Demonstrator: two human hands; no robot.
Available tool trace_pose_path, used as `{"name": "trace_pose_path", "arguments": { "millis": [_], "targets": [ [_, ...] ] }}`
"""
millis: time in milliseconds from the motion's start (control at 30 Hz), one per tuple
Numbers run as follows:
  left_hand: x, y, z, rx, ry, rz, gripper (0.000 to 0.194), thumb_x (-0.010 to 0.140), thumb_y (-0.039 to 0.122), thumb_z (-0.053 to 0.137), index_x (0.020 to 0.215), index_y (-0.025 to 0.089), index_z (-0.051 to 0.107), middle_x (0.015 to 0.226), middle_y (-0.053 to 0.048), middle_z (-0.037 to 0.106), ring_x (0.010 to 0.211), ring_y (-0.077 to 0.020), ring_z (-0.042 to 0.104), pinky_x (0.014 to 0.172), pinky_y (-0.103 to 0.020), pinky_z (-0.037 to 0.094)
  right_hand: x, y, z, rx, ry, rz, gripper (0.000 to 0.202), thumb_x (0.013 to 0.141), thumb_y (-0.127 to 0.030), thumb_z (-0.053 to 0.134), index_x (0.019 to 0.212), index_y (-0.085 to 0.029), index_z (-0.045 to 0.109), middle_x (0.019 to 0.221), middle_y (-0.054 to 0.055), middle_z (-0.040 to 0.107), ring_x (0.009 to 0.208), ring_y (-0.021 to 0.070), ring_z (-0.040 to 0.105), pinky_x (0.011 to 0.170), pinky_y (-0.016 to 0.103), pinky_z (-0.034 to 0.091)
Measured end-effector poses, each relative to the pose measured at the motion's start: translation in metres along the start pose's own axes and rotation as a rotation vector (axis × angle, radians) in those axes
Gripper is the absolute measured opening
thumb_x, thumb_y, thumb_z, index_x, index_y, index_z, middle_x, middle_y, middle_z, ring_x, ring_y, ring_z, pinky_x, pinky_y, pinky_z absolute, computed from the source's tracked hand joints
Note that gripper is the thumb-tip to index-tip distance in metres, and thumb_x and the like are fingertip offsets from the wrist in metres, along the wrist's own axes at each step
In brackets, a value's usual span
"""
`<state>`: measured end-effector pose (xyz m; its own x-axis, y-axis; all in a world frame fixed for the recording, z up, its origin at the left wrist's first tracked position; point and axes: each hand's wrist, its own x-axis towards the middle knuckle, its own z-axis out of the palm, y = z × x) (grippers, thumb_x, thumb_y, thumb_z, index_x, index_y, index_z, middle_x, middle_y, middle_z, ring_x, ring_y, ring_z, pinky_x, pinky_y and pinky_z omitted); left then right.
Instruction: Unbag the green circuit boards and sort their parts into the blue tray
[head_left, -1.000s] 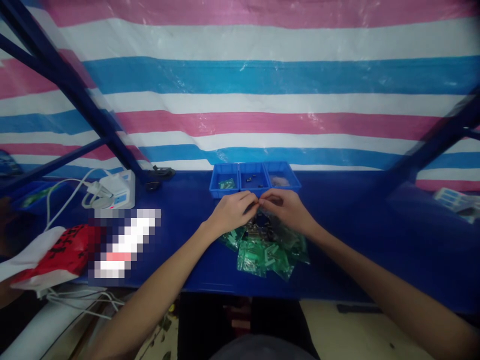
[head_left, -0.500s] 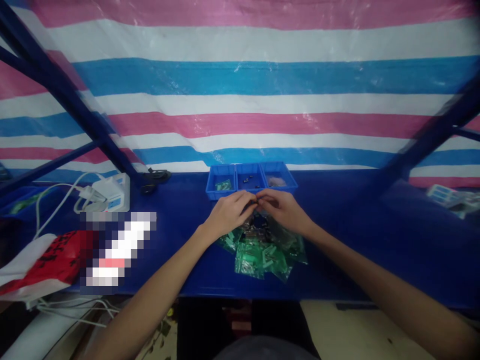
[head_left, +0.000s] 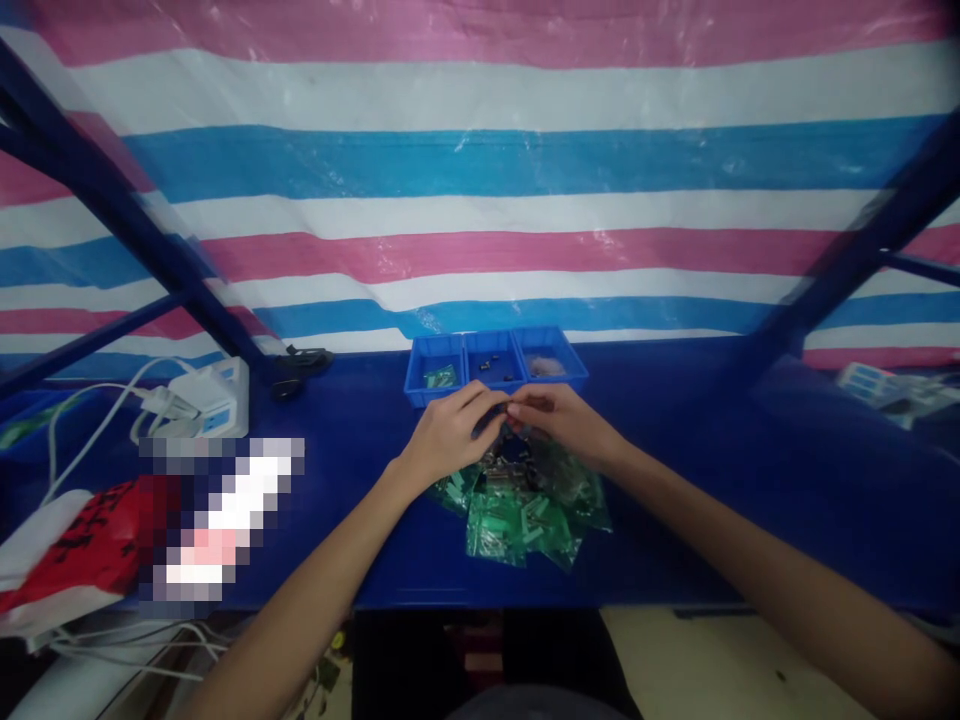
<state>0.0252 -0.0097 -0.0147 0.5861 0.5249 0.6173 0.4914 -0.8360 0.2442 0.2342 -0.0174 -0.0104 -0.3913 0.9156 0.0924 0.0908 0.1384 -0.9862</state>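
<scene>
My left hand (head_left: 459, 428) and my right hand (head_left: 564, 420) meet fingertip to fingertip just in front of a blue three-part tray (head_left: 436, 398). Both are closed in a pinch; whatever sits between the fingers is too small and too hidden to name. Below them lies a pile of small dark metal parts (head_left: 511, 470), partly covered by the hands. Green zip bags (head_left: 495, 525) with small pieces inside spread around the near side of that pile. In the tray, a green packet (head_left: 441, 377) lies left, small dark parts (head_left: 489, 363) lie in the middle, and pale pinkish material (head_left: 546, 366) lies right.
A white power strip (head_left: 225, 400) with cables stands on the left of the blue table (head_left: 720, 470), near a red and white bag (head_left: 90, 545). Blue frame posts (head_left: 142, 225) rise on both sides before a striped sheet (head_left: 480, 160). Blurred packets (head_left: 885, 390) lie far right.
The whole view has shifted slightly, so the table items appear a little further left. Both hands stay together over the pile, their fingers only slightly moved.
</scene>
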Motion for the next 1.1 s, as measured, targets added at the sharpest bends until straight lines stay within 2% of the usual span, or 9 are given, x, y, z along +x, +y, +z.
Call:
{"name": "trace_pose_path", "arguments": {
  "millis": [233,400,600,733,800,933,1033,1100],
  "targets": [
    [0.002,0.003,0.003,-0.098,0.078,-0.077,0.022,0.102,0.029,0.05,0.117,0.017,0.06,0.093,-0.005,0.064,0.082,-0.0155,0.062,0.074,-0.03,0.053,0.0,-0.007,-0.001,-0.043,-0.003,-0.01,0.038,0.095,-0.051,0.054,0.08,-0.019,0.067,0.073,0.003,0.064,0.06,0.0132,0.057,0.048,0.026,0.041],
    [0.002,0.002,0.004,-0.089,0.047,-0.081,0.021,0.104,0.026,0.044,0.111,0.016,0.061,0.098,-0.007,0.066,0.09,-0.0176,0.064,0.08,-0.033,0.052,0.001,-0.007,-0.001,-0.16,-0.009,-0.147,0.023,0.091,-0.043,0.064,0.085,-0.021,0.069,0.076,0.001,0.067,0.072,0.016,0.064,0.067,0.03,0.051],
    [0.001,0.001,0.005,-0.015,-0.001,-0.088,0.022,0.104,0.026,0.042,0.109,0.016,0.061,0.099,-0.007,0.068,0.092,-0.0193,0.066,0.08,-0.033,0.053,-0.002,-0.006,0.007,-0.492,0.203,-0.265,0.014,0.09,-0.034,0.066,0.089,-0.02,0.07,0.077,0.002,0.07,0.067,0.0157,0.062,0.061,0.028,0.046],
    [0.001,0.001,0.004,0.017,-0.027,-0.131,0.023,0.104,0.028,0.041,0.106,0.018,0.061,0.097,-0.005,0.069,0.09,-0.0197,0.067,0.078,-0.032,0.053,-0.003,-0.007,0.008,-0.577,0.201,-0.321,0.012,0.092,-0.029,0.062,0.096,-0.022,0.07,0.083,0.002,0.073,0.068,0.0161,0.063,0.062,0.028,0.046],
    [0.0,-0.001,0.004,0.032,-0.027,-0.181,0.021,0.104,0.029,0.041,0.11,0.019,0.059,0.098,-0.005,0.07,0.089,-0.0201,0.068,0.076,-0.032,0.054,0.004,-0.006,0.005,-0.644,0.205,-0.361,0.013,0.094,-0.028,0.06,0.096,-0.021,0.07,0.083,0.003,0.072,0.067,0.0167,0.062,0.064,0.029,0.046],
    [-0.003,-0.009,0.005,0.08,0.023,-0.273,0.031,0.103,0.025,0.042,0.132,0.019,0.048,0.103,-0.006,0.071,0.089,-0.0211,0.07,0.076,-0.032,0.055,0.032,-0.007,-0.006,-0.868,0.254,-0.458,0.02,0.098,-0.029,0.053,0.098,-0.019,0.07,0.091,0.009,0.071,0.084,0.0236,0.062,0.078,0.037,0.047],
    [-0.004,-0.014,0.004,0.114,0.048,-0.264,0.034,0.101,0.021,0.043,0.134,0.018,0.047,0.113,-0.009,0.069,0.098,-0.0224,0.069,0.083,-0.035,0.056,0.05,-0.008,-0.014,-1.084,0.269,-0.488,0.025,0.099,-0.027,0.048,0.103,-0.017,0.071,0.103,0.014,0.069,0.104,0.0307,0.056,0.092,0.046,0.043],
    [-0.003,-0.015,0.003,0.124,0.036,-0.254,0.033,0.1,0.02,0.043,0.132,0.018,0.048,0.118,-0.01,0.067,0.102,-0.0228,0.067,0.086,-0.036,0.056,0.049,-0.007,-0.016,-1.142,0.257,-0.5,0.027,0.1,-0.025,0.046,0.107,-0.015,0.069,0.107,0.015,0.068,0.106,0.0312,0.054,0.095,0.048,0.041]
  ]
}}
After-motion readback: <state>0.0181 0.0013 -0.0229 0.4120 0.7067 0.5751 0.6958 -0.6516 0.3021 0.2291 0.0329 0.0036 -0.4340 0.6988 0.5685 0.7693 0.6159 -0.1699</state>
